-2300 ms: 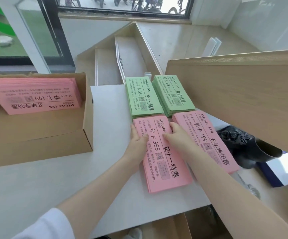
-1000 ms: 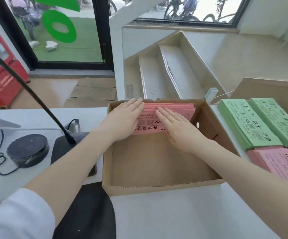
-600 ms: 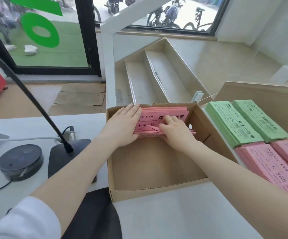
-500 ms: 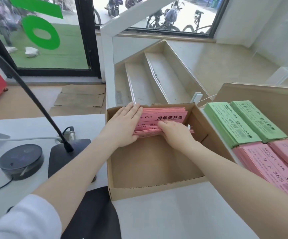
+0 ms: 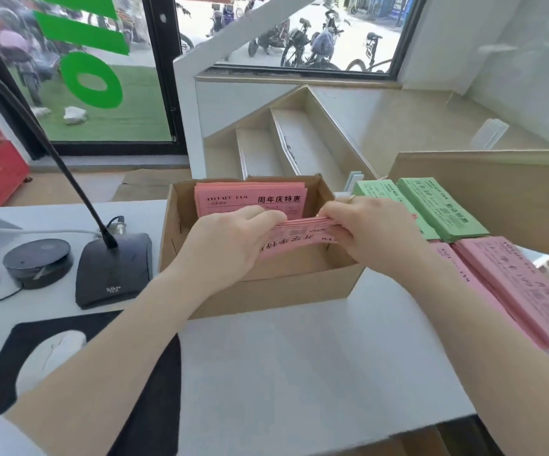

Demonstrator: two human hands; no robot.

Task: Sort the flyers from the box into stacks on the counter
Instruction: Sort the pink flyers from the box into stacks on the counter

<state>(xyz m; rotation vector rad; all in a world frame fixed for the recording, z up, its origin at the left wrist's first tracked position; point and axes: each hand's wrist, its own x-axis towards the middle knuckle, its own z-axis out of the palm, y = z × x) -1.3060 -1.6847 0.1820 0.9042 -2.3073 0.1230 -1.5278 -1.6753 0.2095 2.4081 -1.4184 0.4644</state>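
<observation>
An open cardboard box (image 5: 266, 291) stands on the white counter (image 5: 299, 373). Over the box, my left hand (image 5: 230, 238) and my right hand (image 5: 372, 232) grip a bundle of pink flyers (image 5: 296, 238) by its two ends. More pink flyers (image 5: 250, 199) lean against the box's far wall. To the right lie two green stacks (image 5: 444, 209) side by side. In front of them lie two pink stacks (image 5: 523, 284), the left one mostly hidden by my right arm.
Left of the box stand a gooseneck microphone base (image 5: 115, 271) and a round black device (image 5: 36, 261) with cables. A white mouse (image 5: 49, 357) lies on a black mat (image 5: 148, 406). A wooden panel (image 5: 497, 192) rises behind the stacks on the right.
Both hands went from the pink counter stack to the box, separated a bundle from the flyers there and lifted it clear; a differently printed pink flyer now shows behind.
</observation>
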